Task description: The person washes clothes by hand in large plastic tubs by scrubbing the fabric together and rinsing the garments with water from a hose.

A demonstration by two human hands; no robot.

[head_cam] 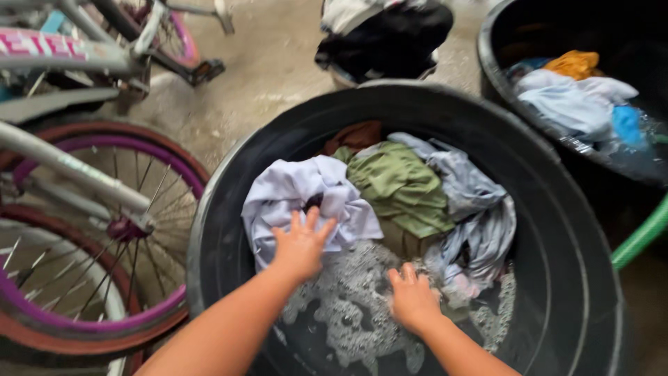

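Now, from the head view, both arms reach into the big black tub: the left hand lies spread flat, fingers released, on the pale lilac garment, while the right hand dips into the soapy water, fingers loosely curled beside the olive shirt and grey-blue cloth; a purple-rimmed bicycle wheel stands left

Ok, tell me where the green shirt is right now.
The green shirt lies in the middle of the big black tub, between the pale lilac cloth under the left hand and the grey-blue cloth.
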